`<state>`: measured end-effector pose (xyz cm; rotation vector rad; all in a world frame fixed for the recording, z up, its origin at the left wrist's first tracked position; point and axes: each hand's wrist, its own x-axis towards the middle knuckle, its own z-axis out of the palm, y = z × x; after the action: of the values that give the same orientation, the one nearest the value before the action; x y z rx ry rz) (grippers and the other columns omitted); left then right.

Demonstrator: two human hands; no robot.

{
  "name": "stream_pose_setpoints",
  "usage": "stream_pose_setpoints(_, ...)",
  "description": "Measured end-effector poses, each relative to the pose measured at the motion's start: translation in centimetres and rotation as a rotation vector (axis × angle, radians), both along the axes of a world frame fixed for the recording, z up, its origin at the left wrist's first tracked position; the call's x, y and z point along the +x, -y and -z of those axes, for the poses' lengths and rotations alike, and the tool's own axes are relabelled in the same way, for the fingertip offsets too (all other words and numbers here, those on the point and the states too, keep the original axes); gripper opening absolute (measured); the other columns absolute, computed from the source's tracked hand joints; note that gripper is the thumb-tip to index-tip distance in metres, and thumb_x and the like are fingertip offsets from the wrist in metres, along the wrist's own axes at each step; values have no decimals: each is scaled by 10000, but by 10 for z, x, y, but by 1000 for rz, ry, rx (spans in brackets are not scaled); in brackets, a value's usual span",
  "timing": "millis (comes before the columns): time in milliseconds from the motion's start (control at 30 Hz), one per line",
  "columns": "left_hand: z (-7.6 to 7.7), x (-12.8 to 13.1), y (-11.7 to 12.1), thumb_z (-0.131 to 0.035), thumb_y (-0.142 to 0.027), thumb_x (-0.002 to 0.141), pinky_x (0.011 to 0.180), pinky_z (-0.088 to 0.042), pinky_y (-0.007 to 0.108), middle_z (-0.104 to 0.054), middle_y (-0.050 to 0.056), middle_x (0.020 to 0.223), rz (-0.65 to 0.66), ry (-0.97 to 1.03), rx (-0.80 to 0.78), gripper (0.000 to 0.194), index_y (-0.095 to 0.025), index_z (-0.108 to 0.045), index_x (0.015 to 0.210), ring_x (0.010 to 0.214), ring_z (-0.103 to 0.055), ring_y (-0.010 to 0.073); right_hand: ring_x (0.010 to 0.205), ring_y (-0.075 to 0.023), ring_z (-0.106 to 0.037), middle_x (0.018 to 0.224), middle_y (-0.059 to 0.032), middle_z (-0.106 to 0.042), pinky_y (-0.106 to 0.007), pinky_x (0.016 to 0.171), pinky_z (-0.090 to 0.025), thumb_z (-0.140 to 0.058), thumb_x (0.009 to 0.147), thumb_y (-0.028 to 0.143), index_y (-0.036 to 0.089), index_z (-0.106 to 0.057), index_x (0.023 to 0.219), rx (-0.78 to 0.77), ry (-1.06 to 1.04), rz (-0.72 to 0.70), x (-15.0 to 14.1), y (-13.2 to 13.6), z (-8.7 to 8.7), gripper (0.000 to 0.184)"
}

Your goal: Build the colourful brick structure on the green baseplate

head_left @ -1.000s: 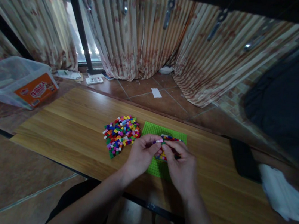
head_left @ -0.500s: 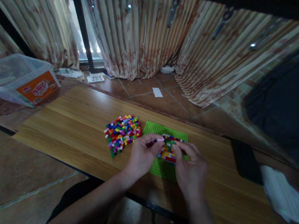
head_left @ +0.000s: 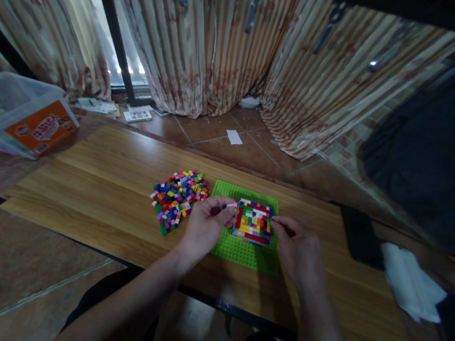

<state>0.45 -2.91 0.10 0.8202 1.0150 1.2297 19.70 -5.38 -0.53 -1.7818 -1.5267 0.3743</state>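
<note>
Multicoloured block build: a low, roughly square slab of small plastic bricks (head_left: 254, 222) in red, yellow, white, green, blue and orange, sitting on the baseplate between the two hands.
Baseplate: a bright green, studded, square plastic sheet (head_left: 246, 258) lying flat under the build, its near part bare.
Pink brick: a small pink plastic piece (head_left: 231, 204) at the left fingertips, just beside the build's left edge; a darker purple bit shows next to it.
Left hand: the bare left hand (head_left: 204, 224) is closed in a pinch on the pink brick, thumb and forefinger together.
Right hand: the bare right hand (head_left: 300, 250) has thumb and forefinger drawn close at the build's right edge; I cannot tell whether a brick sits between them.
Loose pile: a heap of small mixed-colour plastic bricks (head_left: 180, 197) just left of the baseplate, near the left hand.
Tabletop: a long, light-brown wood-grain board (head_left: 99, 190) under pile and baseplate.
Right end: a flat black rectangular object (head_left: 361, 238), and beside it a crumpled white bundle (head_left: 412, 283).
Left end: a clear plastic box with an orange label (head_left: 44, 127).
Beyond: striped, floral-patterned curtains (head_left: 225, 49) above a brown tiled floor (head_left: 265, 136) with a white paper slip (head_left: 234, 137).
</note>
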Motion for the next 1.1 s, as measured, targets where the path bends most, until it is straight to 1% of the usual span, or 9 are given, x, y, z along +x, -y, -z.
stream_pose_setpoints(200,-2,-1,0,-767,-246,699,567,-487,211,-680,-5,676,-14,-23,7,169,-139,-719,822,567,-599,87,707,-199,-647,827,-52,-736,-333,675,-483,-597,816,416,220,-758,790,16,-35,-1,-1,-4,5,255)
stream_pose_setpoints(300,-2,-1,-1,-766,-240,700,564,-487,211,-687,-3,691,-13,-24,5,166,-139,-717,822,562,-602,86,701,-204,-658,799,-52,-745,-339,682,-497,-612,805,424,217,-755,792,27,-71,20,-3,-7,8,252)
stream_pose_setpoints(467,-1,0,-1,-761,-233,703,560,-485,211,-681,-5,671,-11,-22,2,149,-140,-710,807,546,-593,82,704,-212,-692,803,-63,-765,-345,682,-530,-639,779,399,209,-749,813,-2,-153,48,-8,-9,9,223)
stream_pose_setpoints(600,-2,-1,-1,-763,-237,704,555,-481,207,-678,-7,673,-9,-15,1,148,-142,-705,801,539,-586,77,730,-221,-709,811,-68,-770,-361,708,-549,-668,740,386,199,-743,825,0,-221,65,-4,-9,9,219)
stream_pose_setpoints(700,-2,-1,-1,-775,-255,697,550,-479,205,-681,-2,681,-7,-12,2,177,-138,-704,808,543,-588,81,752,-227,-714,826,-73,-774,-374,735,-553,-664,738,391,191,-743,838,9,-244,91,0,-10,10,237)
stream_pose_setpoints(800,-2,-2,-1,-773,-260,700,543,-474,200,-678,-1,672,-8,-19,6,177,-135,-705,805,540,-584,80,752,-231,-713,825,-80,-774,-378,731,-552,-663,739,402,185,-741,840,14,-260,114,1,-12,10,251)
stream_pose_setpoints(1100,-1,-3,-1,-772,-264,697,537,-468,200,-682,2,673,-12,-30,22,173,-138,-712,800,543,-581,81,701,-215,-699,777,-64,-768,-367,698,-548,-676,722,399,198,-741,789,17,-329,101,-1,-16,16,222)
